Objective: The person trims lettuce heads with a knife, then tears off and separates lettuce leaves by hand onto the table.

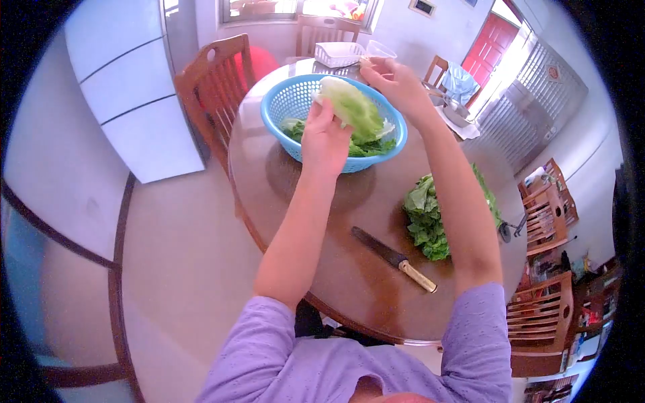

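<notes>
A pale green lettuce leaf (pixel 355 107) is pinched in my left hand (pixel 326 138), above a blue plastic colander (pixel 279 101). More green leaves (pixel 369 148) lie inside the colander. Beyond its far right rim, my right hand (pixel 398 84) is raised with thumb and fingers drawn together; whatever is between them, if anything, is too small to name. Under my right forearm, a leafy head of lettuce (pixel 424 211) rests on the table, partly hidden by the arm. A knife (pixel 393 256) with a dark blade and light handle lies nearer to me.
The round brown table (pixel 322 269) carries a white plastic basket (pixel 339 54) and a clear bowl (pixel 381 50) at its far side. A metal pot (pixel 457 113) stands at the far right. Wooden chairs (pixel 218 94) surround the table.
</notes>
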The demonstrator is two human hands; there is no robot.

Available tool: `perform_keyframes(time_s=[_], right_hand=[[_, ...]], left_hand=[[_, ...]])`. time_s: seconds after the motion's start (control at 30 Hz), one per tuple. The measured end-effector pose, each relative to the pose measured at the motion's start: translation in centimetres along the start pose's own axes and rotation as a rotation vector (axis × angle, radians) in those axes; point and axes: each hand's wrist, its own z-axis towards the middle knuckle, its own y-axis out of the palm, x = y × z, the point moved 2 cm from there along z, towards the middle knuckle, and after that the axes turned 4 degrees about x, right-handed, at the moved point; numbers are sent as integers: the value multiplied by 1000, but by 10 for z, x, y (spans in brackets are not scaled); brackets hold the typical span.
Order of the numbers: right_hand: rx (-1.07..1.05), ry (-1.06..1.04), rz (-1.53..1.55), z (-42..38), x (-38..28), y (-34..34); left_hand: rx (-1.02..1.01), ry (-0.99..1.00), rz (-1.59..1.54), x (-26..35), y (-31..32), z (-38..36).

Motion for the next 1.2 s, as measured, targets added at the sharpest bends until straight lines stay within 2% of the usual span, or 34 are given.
perform_keyframes(time_s=[0.1, 0.2, 0.3, 0.4, 0.43, 0.53, 0.57, 0.67, 0.77, 0.87, 0.97, 1.07, 1.2], right_hand=[[-243, 50, 70, -22, -35, -4], [-298, 21, 102, -26, -29, 2], [-205, 105, 136, -29, -31, -5], [-50, -5, 153, -25, -17, -6], [-1, 46, 189, -24, -13, -11], [115, 153, 267, -23, -10, -25], [131, 162, 274, -25, -10, -30], [146, 202, 283, -29, -9, -36], [118, 246, 247, -34, -5, -37], [104, 235, 256, -38, 0, -33], [72, 175, 268, -46, -11, -29], [22, 60, 260, -51, -8, -20], [-123, 23, 238, -67, -26, -19]], left_hand=[[-15, 47, 76, 1, 9, -3], [-53, 61, 140, 0, 12, -4], [-43, 67, 194, 0, 15, -4], [-2, 73, 185, 4, 13, -3], [22, 118, 209, 7, 7, 2], [67, 399, 740, 22, 9, 8], [168, 491, 892, 24, 11, 4], [279, 674, 1415, 30, 7, 9], [438, 835, 1711, 18, -15, 23], [369, 999, 1769, 18, 5, 6], [-17, 493, 1232, 10, 13, 4], [-31, 310, 848, -6, 22, -2], [2, 206, 809, 0, 20, -3]])
